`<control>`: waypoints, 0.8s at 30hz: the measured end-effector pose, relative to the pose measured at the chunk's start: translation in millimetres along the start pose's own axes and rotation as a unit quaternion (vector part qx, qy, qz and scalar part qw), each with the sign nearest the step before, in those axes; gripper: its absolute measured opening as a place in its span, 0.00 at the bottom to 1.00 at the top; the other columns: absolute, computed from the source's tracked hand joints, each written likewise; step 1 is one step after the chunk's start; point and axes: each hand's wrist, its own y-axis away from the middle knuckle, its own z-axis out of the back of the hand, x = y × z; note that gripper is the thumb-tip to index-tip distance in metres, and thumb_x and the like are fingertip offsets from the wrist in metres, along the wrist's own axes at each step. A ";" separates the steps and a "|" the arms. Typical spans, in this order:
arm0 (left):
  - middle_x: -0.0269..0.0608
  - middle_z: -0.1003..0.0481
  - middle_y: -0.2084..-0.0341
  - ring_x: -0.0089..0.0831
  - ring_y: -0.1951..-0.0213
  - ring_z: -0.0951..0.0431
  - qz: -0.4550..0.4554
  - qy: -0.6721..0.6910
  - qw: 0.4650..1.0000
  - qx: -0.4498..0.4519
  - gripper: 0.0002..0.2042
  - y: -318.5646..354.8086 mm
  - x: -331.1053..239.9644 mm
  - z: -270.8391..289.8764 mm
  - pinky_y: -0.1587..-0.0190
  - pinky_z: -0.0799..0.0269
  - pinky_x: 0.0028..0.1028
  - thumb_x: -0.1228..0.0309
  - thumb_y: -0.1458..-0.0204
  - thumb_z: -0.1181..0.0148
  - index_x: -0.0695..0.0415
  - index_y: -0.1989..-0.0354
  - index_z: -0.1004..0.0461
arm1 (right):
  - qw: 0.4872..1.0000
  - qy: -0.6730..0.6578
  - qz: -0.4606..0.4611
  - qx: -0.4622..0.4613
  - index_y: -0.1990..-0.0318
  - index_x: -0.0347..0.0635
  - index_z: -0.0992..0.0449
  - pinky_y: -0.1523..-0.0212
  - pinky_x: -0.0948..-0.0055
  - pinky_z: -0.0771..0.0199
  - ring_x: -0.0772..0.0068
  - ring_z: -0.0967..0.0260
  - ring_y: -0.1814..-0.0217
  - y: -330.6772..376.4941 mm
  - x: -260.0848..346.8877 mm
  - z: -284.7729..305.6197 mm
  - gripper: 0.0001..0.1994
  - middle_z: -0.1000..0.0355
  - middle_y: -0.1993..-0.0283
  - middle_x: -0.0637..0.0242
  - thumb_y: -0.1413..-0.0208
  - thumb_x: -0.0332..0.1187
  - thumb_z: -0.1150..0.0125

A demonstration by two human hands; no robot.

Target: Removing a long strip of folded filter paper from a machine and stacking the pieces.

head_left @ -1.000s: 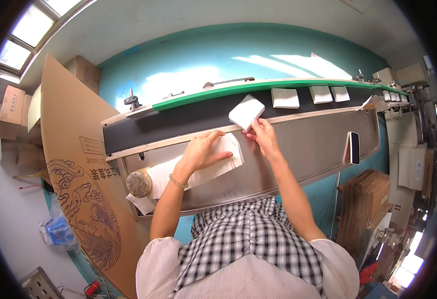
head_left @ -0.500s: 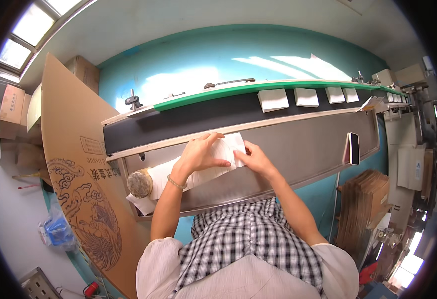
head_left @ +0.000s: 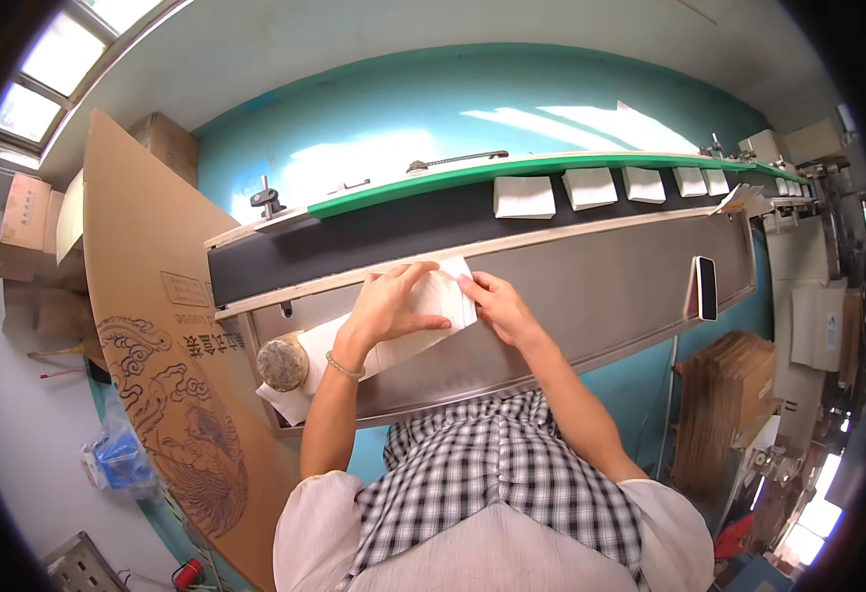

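A slanting row of white folded tissue stacks (head_left: 390, 352) lies on the metal tray (head_left: 591, 286) in front of me. My left hand (head_left: 390, 308) reaches over the row and clasps it, thumb on the near side and fingers on the far side. At the row's right end, my right hand (head_left: 497, 308) pinches the edge of the last tissue stack (head_left: 460, 296) between thumb and fingers. Against the row's left end rests a round, mottled grey-brown block (head_left: 282, 364), with a loose white sheet (head_left: 285, 403) partly under it.
Beyond the tray runs a black conveyor belt (head_left: 374, 234) with a green rail, carrying several separate tissue stacks (head_left: 525, 198). A phone (head_left: 706, 288) leans at the tray's right. A large cardboard sheet (head_left: 156, 326) stands left; flattened cartons (head_left: 719, 409) stand right.
The tissue stacks on the belt have shifted left, and one more shows at the right. My right hand has moved slightly left against the row's end. My left hand keeps its grip.
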 end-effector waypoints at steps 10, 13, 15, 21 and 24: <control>0.49 0.24 0.47 0.49 0.46 0.23 0.006 0.074 0.997 -0.008 0.41 0.2 -2.0 1.0 0.45 0.27 0.40 0.44 0.65 0.24 0.55 0.43 0.28 | 0.968 0.244 0.046 0.026 0.44 0.35 0.27 0.56 0.72 0.23 0.75 0.25 0.56 3.0 7.0 9.9 0.19 0.23 0.54 0.63 0.35 0.40 0.40; 0.50 0.23 0.49 0.50 0.47 0.23 0.005 0.080 0.997 -0.006 0.40 -0.2 -2.0 4.2 0.45 0.27 0.40 0.45 0.64 0.23 0.55 0.44 0.28 | 0.986 0.138 0.085 -0.038 0.47 0.33 0.28 0.59 0.73 0.21 0.73 0.23 0.58 -18.6 16.7 24.0 0.16 0.23 0.56 0.61 0.34 0.37 0.41; 0.50 0.23 0.49 0.50 0.47 0.23 0.010 0.086 0.996 -0.006 0.40 2.6 -3.9 2.3 0.45 0.27 0.40 0.45 0.64 0.23 0.55 0.44 0.29 | 0.990 -0.009 0.079 -0.114 0.51 0.35 0.30 0.64 0.77 0.21 0.76 0.24 0.62 -30.2 30.8 19.2 0.14 0.23 0.60 0.63 0.34 0.37 0.41; 0.48 0.23 0.49 0.47 0.48 0.22 -0.016 0.065 0.997 -0.046 0.40 8.6 3.7 2.4 0.46 0.27 0.40 0.44 0.65 0.25 0.53 0.43 0.28 | 0.966 0.228 0.120 -0.013 0.47 0.35 0.25 0.58 0.73 0.24 0.78 0.26 0.60 -4.4 -1.2 -28.2 0.21 0.22 0.57 0.66 0.38 0.43 0.35; 0.48 0.22 0.50 0.46 0.48 0.22 0.010 0.067 0.998 -0.018 0.39 14.6 6.8 5.1 0.46 0.27 0.40 0.45 0.64 0.25 0.53 0.43 0.28 | 1.000 -0.021 -0.018 -0.001 0.46 0.35 0.25 0.57 0.74 0.25 0.77 0.26 0.58 -2.0 5.6 -24.2 0.21 0.22 0.57 0.66 0.38 0.42 0.35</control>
